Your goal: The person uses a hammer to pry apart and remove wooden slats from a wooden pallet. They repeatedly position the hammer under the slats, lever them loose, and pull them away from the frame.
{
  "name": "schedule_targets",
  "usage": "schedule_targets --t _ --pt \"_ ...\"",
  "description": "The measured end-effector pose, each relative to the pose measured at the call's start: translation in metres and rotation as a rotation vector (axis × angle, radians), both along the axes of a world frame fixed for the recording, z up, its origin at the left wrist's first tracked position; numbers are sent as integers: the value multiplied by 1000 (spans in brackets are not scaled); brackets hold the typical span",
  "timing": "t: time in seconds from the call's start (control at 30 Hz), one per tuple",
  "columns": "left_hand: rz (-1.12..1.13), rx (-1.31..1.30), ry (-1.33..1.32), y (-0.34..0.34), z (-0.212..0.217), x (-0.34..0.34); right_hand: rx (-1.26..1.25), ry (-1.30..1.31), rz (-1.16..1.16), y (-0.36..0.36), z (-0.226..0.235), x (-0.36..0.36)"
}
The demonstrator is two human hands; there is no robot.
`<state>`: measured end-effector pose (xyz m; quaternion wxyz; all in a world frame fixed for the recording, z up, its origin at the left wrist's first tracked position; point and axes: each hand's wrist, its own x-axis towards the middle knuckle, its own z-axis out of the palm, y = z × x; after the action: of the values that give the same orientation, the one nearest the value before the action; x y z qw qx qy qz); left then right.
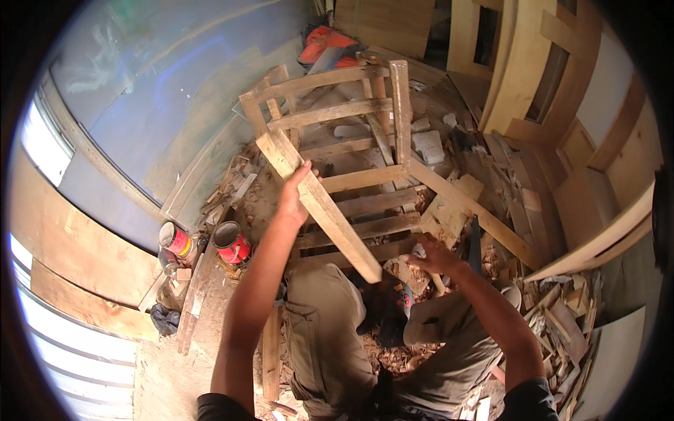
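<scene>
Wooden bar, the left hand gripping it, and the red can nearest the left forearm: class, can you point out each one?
Wooden bar [326, 212]: head view, on its long face.
Left hand [292, 199]: head view, on its back.
Red can [234, 251]: head view, on its side below the rim.

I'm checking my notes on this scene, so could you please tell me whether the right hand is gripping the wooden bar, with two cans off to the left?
Not quite: the head view shows the left hand gripping the wooden bar. The two cans are indeed off to the left.
</scene>
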<state>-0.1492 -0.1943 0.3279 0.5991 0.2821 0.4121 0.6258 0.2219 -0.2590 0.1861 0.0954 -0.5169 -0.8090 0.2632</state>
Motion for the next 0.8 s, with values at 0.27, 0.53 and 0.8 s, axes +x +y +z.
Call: schedule_targets --t 0.27,0.53,0.8 --pt "-190 234 673 -70 55 57 -3 147 -396 -58 -18 72" --pt "-274 383 932 -109 39 122 230 958 -411 -130 156 9" --pt "-373 551 970 -142 42 173 728 935 -208 -135 218 -7"
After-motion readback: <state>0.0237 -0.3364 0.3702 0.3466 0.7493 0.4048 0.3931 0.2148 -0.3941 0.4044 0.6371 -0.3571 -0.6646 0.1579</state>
